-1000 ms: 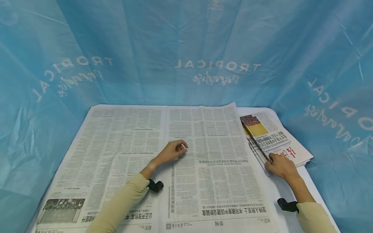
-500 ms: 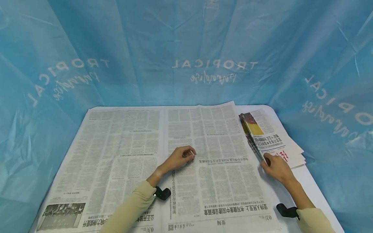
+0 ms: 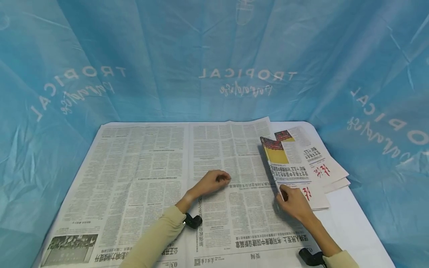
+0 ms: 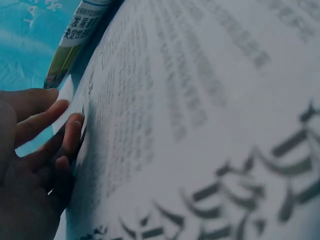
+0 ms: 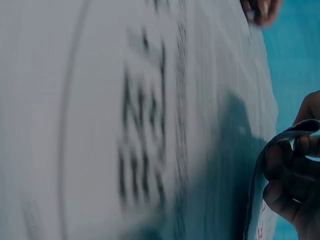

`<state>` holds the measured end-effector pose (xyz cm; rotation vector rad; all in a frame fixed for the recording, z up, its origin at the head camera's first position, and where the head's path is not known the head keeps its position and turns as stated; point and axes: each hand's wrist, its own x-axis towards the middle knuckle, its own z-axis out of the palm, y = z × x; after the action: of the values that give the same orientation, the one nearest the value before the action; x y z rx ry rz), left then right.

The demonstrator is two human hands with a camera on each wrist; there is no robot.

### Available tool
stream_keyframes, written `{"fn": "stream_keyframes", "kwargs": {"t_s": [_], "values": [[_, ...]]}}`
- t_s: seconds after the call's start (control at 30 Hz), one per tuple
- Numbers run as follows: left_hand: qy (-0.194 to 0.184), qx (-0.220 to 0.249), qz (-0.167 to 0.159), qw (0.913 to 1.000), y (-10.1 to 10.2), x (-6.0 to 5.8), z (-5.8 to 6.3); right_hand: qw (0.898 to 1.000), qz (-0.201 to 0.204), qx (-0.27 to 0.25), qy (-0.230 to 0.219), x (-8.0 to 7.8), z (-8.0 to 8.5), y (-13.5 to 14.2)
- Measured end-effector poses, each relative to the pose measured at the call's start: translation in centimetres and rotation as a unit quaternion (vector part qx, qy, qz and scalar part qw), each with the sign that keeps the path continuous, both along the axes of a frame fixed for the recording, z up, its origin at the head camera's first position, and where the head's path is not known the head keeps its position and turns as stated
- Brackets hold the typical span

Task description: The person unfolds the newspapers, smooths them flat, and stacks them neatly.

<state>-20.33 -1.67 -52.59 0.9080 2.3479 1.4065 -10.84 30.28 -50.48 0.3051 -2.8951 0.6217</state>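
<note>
My right hand [image 3: 296,204] pinches the near left edge of a folded newspaper [image 3: 295,175], held over the right part of the spread newspaper [image 3: 151,178]. Its thumb and fingers [image 5: 280,197] grip the folded edge in the right wrist view. A red and yellow picture and red lettering show on the folded paper's front. Above the middle of the spread sheets, my left hand [image 3: 211,182] holds nothing, its fingers loosely curled. In the left wrist view those fingers [image 4: 74,132] hang close to the printed sheet, and whether they touch it I cannot tell.
More folded newspapers [image 3: 323,163] lie at the right of the white table [image 3: 358,223], partly under the held one. A blue curtain [image 3: 214,59] with white lettering hangs behind the table and along both sides.
My right hand has lifted one folded newspaper off the stack and carried it left over the spread sheets. My left hand has shifted right and slightly nearer.
</note>
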Motion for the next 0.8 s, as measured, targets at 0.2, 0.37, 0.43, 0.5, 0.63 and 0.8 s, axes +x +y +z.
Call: {"fn": "stream_keyframes", "kwargs": {"t_s": [0.2,0.37,0.43,0.5,0.63,0.8], "values": [[-0.012,-0.001,0.001,0.9999,-0.1,-0.2,-0.2,0.999,0.027,-0.025,-0.006,0.1,-1.3,-3.4],[-0.033,-0.005,-0.002,0.9994,-0.5,-0.3,-0.4,0.997,0.051,-0.048,-0.036,0.4,-2.1,-5.7],[-0.038,0.005,-0.005,0.9992,-0.6,-0.3,-0.5,0.996,0.056,-0.057,-0.044,0.4,-2.2,-6.5],[-0.045,0.018,-0.010,0.9988,-0.6,-0.4,-0.4,0.995,0.055,-0.065,-0.051,0.3,-2.1,-7.2],[-0.067,0.040,-0.022,0.9967,-0.6,-0.6,-0.4,0.994,0.055,-0.066,-0.072,0.0,-2.0,-8.5],[-0.103,0.065,-0.005,0.9925,-0.4,-0.6,-0.5,0.993,0.058,-0.065,-0.084,-0.7,-1.7,-10.2]]}}
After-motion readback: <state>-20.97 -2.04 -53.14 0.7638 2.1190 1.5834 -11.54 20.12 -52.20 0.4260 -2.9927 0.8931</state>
